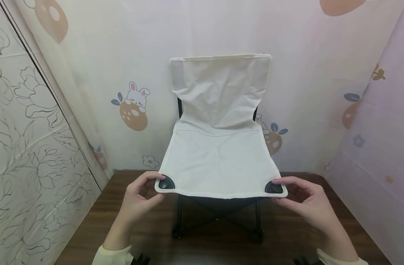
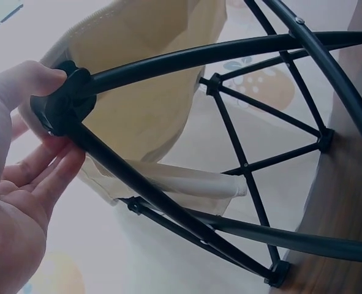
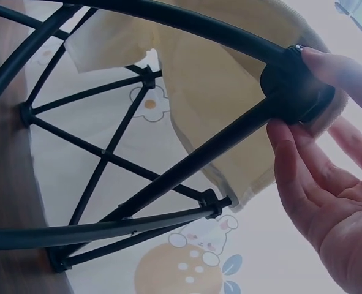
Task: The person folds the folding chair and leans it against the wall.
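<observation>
A folding camp chair (image 1: pixel 218 158) with cream fabric and a black tubular frame stands unfolded, its seat front towards me. My left hand (image 1: pixel 137 200) pinches the seat's front left corner, at a black corner patch (image 1: pixel 166 183). At the opposite front corner, my right hand (image 1: pixel 306 200) grips likewise, fingers on the black patch (image 1: pixel 274 187) and thumb below. From underneath, the left wrist view shows that hand around a black plastic joint (image 2: pixel 61 101) where two tubes meet. In the right wrist view, thumb and fingers hold the matching joint (image 3: pixel 291 89).
The chair's feet (image 1: pixel 177 232) stand on a dark wooden tabletop (image 1: pixel 129 235). Close behind hangs a pale curtain (image 1: pixel 99 73) printed with rabbits and fruit. A flower-patterned panel (image 1: pixel 29 147) borders the left side, and another pale sheet (image 1: pixel 381 165) borders the right.
</observation>
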Demonstrator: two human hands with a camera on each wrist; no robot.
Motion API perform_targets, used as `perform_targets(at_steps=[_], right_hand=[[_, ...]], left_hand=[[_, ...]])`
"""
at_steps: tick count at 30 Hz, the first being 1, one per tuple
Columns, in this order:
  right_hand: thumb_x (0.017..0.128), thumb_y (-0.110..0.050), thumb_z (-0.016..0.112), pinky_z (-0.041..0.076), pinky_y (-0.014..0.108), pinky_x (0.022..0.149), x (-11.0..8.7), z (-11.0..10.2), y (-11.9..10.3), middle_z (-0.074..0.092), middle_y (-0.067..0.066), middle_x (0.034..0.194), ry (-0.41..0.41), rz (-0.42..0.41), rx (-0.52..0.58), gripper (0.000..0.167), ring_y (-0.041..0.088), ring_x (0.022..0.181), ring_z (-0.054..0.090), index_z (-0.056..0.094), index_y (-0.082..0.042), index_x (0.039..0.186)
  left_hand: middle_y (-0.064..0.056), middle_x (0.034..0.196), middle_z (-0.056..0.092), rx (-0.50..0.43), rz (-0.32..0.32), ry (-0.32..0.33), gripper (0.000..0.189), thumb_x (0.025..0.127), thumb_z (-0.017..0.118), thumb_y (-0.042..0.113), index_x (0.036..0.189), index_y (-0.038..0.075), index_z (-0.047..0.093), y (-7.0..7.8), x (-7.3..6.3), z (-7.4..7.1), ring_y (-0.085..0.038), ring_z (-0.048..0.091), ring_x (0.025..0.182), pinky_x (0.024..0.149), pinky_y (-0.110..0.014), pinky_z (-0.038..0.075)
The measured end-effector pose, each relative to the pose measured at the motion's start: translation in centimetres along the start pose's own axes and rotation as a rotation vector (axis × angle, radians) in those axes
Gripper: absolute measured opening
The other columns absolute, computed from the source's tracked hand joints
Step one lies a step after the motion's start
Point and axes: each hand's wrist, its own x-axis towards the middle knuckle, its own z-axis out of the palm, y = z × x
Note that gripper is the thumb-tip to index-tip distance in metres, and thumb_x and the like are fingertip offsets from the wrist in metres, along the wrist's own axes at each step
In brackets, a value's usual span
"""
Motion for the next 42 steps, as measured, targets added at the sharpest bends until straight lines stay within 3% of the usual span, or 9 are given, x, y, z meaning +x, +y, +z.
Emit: perform_targets(at_steps=[8, 16, 29, 42], right_hand=[[0.077, 0.018, 0.09, 0.063, 0.024, 0.074, -0.2, 0.0, -0.2, 0.08, 0.001, 0.117, 0.019, 0.005, -0.065, 0.048, 0.013, 0.092, 0.075, 0.078, 0.001, 0.121], [0.076, 0.02, 0.09, 0.063, 0.025, 0.071, -0.1, -0.2, 0.0, 0.081, 0.002, 0.116, 0.023, -0.002, -0.028, 0.048, 0.012, 0.09, 0.076, 0.077, 0.003, 0.12], [0.076, 0.025, 0.086, 0.063, 0.023, 0.075, 0.2, 0.1, 0.6, 0.081, 0.003, 0.116, 0.013, -0.039, 0.092, 0.048, 0.011, 0.093, 0.075, 0.075, 0.008, 0.119], [0.076, 0.027, 0.083, 0.061, 0.022, 0.072, 0.2, 0.3, 0.9, 0.08, 0.004, 0.114, -0.005, -0.069, 0.141, 0.047, 0.01, 0.089, 0.073, 0.075, 0.008, 0.119]], left_hand=[[-0.013, 0.126, 0.071, -0.004, -0.071, 0.01, 0.05, 0.079, 0.078, -0.029, 0.122, -0.005, 0.067, 0.4, -0.1, 0.0, -0.015, 0.074, 0.112, 0.091, -0.027, 0.063], [-0.013, 0.122, 0.071, -0.031, -0.028, -0.002, 0.052, 0.076, 0.076, -0.034, 0.121, -0.008, 0.068, 0.1, 0.0, -0.4, -0.014, 0.075, 0.11, 0.093, -0.026, 0.062], [-0.008, 0.119, 0.074, -0.008, -0.083, 0.033, 0.047, 0.079, 0.079, -0.028, 0.119, -0.005, 0.071, 0.0, -0.1, -0.2, -0.013, 0.073, 0.107, 0.094, -0.026, 0.061], [-0.008, 0.118, 0.075, -0.025, -0.06, 0.034, 0.046, 0.079, 0.078, -0.03, 0.118, -0.006, 0.071, -0.3, -0.1, -0.1, -0.014, 0.073, 0.109, 0.099, -0.027, 0.06]])
